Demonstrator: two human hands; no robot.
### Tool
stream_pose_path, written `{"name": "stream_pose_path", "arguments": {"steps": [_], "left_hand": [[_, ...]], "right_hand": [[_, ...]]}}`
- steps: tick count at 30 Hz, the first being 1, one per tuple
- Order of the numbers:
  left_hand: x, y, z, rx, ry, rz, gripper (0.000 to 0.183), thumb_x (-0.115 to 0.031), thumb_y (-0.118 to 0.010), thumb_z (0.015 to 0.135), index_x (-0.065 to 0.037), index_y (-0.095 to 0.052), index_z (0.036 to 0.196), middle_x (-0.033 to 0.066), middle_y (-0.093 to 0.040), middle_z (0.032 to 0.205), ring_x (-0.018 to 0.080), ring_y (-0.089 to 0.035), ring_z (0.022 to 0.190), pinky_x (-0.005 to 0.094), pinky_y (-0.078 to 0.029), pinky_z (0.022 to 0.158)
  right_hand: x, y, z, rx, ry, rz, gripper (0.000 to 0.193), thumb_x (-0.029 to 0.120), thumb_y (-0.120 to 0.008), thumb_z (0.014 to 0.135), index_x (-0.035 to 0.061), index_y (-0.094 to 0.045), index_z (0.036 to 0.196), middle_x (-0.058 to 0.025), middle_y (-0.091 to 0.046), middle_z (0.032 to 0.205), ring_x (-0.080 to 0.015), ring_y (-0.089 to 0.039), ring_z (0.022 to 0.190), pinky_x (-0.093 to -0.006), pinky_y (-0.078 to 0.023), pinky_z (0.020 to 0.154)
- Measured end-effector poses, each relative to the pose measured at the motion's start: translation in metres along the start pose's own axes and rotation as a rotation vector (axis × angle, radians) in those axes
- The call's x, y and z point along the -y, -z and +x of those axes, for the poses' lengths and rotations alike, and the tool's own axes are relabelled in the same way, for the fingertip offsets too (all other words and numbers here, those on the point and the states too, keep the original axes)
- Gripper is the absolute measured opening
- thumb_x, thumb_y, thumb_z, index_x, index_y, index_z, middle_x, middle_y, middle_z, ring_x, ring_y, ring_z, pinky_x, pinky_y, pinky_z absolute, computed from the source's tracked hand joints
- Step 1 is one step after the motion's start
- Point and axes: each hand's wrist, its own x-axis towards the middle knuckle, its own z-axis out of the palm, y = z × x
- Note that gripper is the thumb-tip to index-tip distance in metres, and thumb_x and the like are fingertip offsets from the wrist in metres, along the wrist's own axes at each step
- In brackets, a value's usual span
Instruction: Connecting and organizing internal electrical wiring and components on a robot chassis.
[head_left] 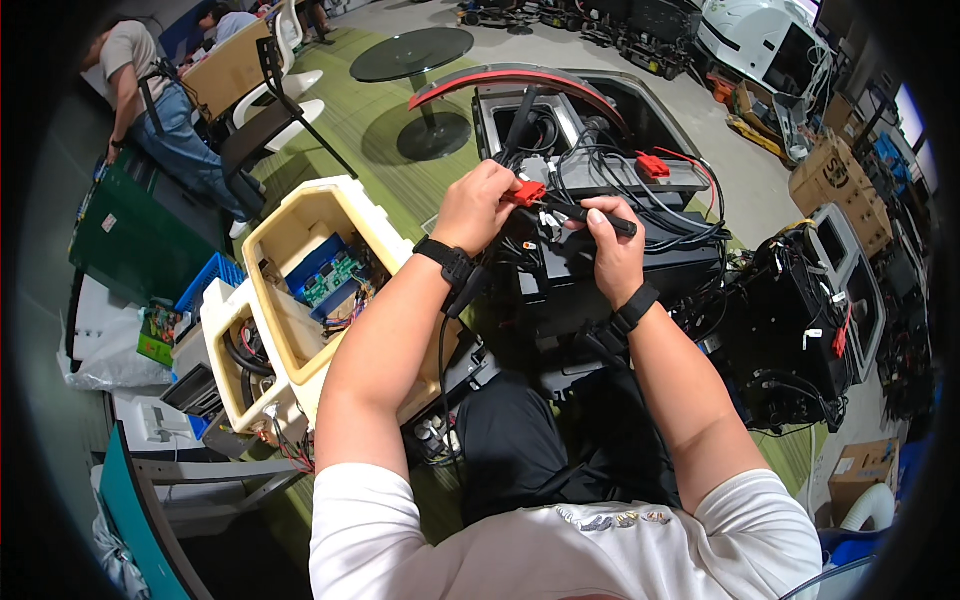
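My left hand [478,208] pinches a red plastic cable connector [527,193] in front of me. Between the fingers of my right hand [614,242] is a black-handled, pen-shaped tool [622,226], probably a screwdriver. Its thin end points left toward the red connector; I cannot tell whether the two touch. Beneath both hands stands a black machine unit [625,262] with bundles of black cables [690,235] on top. Another red connector [653,166] lies among these cables, beyond my right hand. Each wrist wears a black strap with a small device.
On the left is a cream plastic housing [262,268] with a green circuit board [334,281] inside. A second black unit [780,340] with loose wires stands at the right. Behind are a round dark table [412,52] and cardboard boxes [840,190]. Another person [150,110] bends at the far left.
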Motion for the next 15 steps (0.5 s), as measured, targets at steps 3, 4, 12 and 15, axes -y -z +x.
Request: {"name": "stream_pose_path", "arguments": {"steps": [3,4,12,15], "left_hand": [[0.005,-0.002,-0.001,0.007,-0.001,-0.023,0.025,0.001,-0.066,0.062,-0.005,-0.053,0.083,0.0081,-0.054,0.082,0.0279,-0.056,0.076,0.0334,-0.046,0.065],[0.006,-0.002,0.0,0.007,-0.011,-0.024,0.026,0.001,-0.066,0.062,-0.005,-0.054,0.084,0.008,-0.054,0.081,0.0278,-0.055,0.077,0.0332,-0.045,0.066],[0.017,-0.01,0.002,-0.1,0.186,0.009,0.02,-0.01,-0.065,0.07,-0.004,-0.054,0.086,0.0084,-0.055,0.078,0.022,-0.056,0.067,0.03,-0.045,0.061],[0.025,-0.013,0.004,-0.226,0.315,-0.112,0.017,-0.01,-0.065,0.073,-0.001,-0.055,0.084,0.0068,-0.06,0.076,0.0125,-0.054,0.058,0.0252,-0.045,0.056]], "right_hand": [[-0.004,-0.001,0.0,-0.096,0.068,0.127,0.014,0.011,-0.053,0.083,0.0001,-0.051,0.092,-0.0055,-0.057,0.079,-0.01,-0.058,0.069,-0.022,-0.044,0.066],[-0.004,-0.002,0.0,-0.148,0.079,0.131,0.014,0.01,-0.054,0.082,0.0006,-0.05,0.092,-0.0043,-0.055,0.079,-0.0093,-0.056,0.069,-0.0217,-0.043,0.065],[-0.002,-0.007,0.003,-0.173,0.038,-0.004,0.017,0.008,-0.057,0.082,0.0014,-0.05,0.096,-0.0014,-0.052,0.083,-0.0053,-0.049,0.073,-0.0196,-0.041,0.066],[0.001,-0.011,0.003,-0.153,0.091,-0.106,0.019,0.009,-0.055,0.083,0.0,-0.051,0.099,-0.0035,-0.055,0.089,-0.007,-0.051,0.076,-0.0203,-0.042,0.069]]}}
